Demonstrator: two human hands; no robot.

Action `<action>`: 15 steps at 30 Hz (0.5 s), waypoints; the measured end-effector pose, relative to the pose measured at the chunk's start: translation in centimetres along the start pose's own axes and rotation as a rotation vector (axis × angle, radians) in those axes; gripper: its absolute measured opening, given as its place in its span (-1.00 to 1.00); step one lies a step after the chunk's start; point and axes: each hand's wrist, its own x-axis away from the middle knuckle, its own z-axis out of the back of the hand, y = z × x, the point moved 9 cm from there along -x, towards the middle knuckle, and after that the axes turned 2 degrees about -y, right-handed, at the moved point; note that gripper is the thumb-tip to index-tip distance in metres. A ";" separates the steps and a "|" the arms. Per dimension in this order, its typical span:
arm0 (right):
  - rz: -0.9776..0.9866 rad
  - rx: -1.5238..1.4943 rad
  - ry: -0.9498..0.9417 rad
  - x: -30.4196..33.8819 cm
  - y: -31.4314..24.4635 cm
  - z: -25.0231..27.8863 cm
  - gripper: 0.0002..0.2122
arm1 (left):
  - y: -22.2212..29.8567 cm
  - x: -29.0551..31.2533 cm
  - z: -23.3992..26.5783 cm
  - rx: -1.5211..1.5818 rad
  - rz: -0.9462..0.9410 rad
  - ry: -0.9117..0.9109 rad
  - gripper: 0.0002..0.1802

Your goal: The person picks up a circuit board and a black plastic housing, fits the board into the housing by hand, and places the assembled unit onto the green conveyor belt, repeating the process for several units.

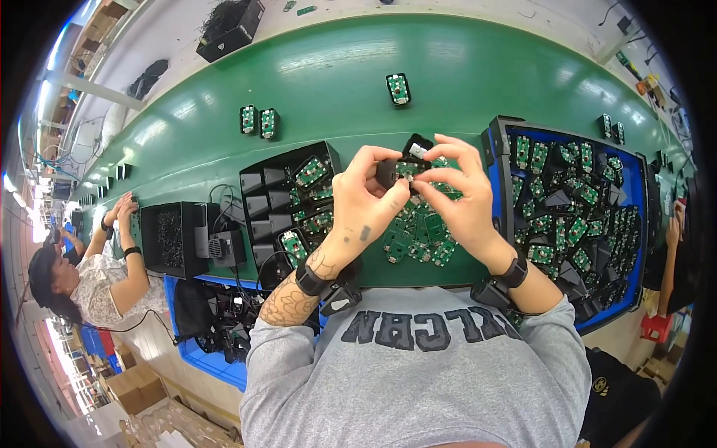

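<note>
In front of my chest both hands hold a small black plastic housing with a green circuit board [405, 171] in it. My left hand [364, 200] pinches its left side between thumb and fingers. From the right, the fingertips of my right hand [464, 203] close on the board's edge and the housing; the exact contact is partly hidden. Just beyond my fingertips lies another black housing [416, 142] with a pale part inside. Loose green circuit boards [420, 237] lie heaped below my hands, near the table's front edge.
Left stands a black tray [250, 173] of housings and boards, then a black box [196, 263] of small dark parts. On the right is a blue-lined bin [641, 246] full of board assemblies. More assemblies [399, 89] sit on the green surface [328, 89]. A co-worker [112, 287] works at left.
</note>
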 end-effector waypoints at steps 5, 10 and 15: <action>0.123 0.123 -0.007 0.5 -1.4 0.3 -0.83 | 0.2 0.0 0.5 0.078 -0.073 0.082 -0.68; 0.057 0.107 -0.381 1.6 -1.2 -2.4 -0.37 | -0.8 -0.3 1.2 0.140 -0.064 0.133 -0.62; -0.148 -0.217 -0.610 -1.8 -0.5 3.5 -0.67 | -1.1 0.0 -1.0 0.240 0.147 -0.094 -0.45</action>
